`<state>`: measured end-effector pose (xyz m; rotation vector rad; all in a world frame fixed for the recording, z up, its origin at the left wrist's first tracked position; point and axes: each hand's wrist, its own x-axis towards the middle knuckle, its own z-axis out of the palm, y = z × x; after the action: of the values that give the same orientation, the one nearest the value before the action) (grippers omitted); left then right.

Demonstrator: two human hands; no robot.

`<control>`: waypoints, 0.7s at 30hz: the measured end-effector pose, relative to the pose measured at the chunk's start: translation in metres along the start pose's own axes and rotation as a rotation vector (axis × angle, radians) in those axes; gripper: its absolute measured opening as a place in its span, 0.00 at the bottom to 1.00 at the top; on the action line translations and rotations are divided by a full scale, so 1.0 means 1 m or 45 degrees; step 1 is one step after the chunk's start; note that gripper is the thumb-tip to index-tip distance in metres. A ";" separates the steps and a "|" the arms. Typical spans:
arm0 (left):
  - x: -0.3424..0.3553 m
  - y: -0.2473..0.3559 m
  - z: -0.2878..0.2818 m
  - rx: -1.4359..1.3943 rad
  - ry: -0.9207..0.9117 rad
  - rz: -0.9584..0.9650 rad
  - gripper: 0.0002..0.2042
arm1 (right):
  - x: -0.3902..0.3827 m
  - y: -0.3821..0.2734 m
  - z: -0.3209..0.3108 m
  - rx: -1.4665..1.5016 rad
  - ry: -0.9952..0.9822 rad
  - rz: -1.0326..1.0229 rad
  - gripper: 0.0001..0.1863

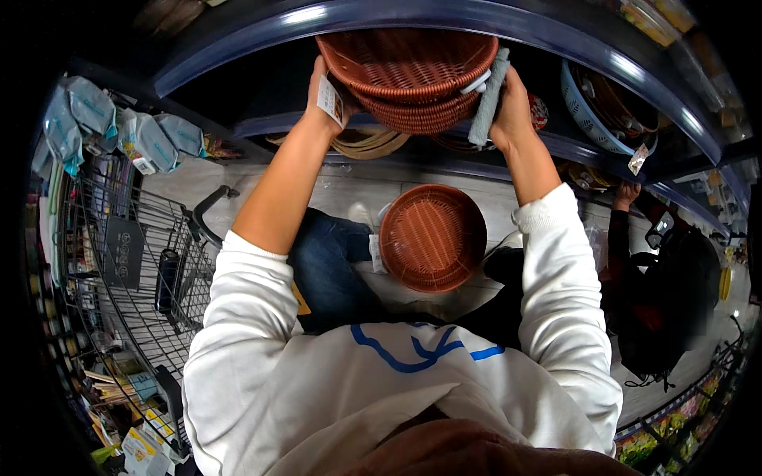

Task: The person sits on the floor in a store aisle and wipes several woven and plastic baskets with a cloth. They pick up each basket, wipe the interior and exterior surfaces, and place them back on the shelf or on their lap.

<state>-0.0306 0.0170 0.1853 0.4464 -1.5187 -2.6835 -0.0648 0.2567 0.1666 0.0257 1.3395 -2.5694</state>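
Observation:
Between my two hands, at the shelf opening, is a stack of reddish-brown woven baskets (413,79), one nested in another. My left hand (321,103) grips its left side, fingers mostly hidden behind the rim; a white tag (330,101) hangs beside the palm. On the right side my right hand (512,111) is closed around the stack's edge, with a grey cloth (487,99) between hand and basket. A similar round woven basket (432,238) sits on the floor between my feet, its open top facing up.
Blue shelf edges (508,155) run above and below the baskets. A light-blue plastic basket (591,111) is on the shelf at right. At left stands a wire shopping cart (143,262), near hanging packages (155,139). A person in dark clothes (659,293) crouches at right.

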 end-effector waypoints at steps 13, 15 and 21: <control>-0.145 -0.080 -0.057 -0.098 -0.012 -0.211 0.24 | -0.230 0.040 -0.042 0.168 0.130 0.166 0.20; -0.163 -0.106 -0.074 -0.035 -0.122 -0.170 0.24 | -0.256 0.054 -0.063 0.167 0.214 0.217 0.18; -0.179 -0.153 -0.074 0.296 -0.175 -0.209 0.29 | -0.281 0.113 -0.101 0.265 0.504 0.329 0.25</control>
<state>0.1778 0.0639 0.0625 0.4182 -1.9256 -2.7182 0.2232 0.3343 0.0533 0.7277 1.0863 -2.5461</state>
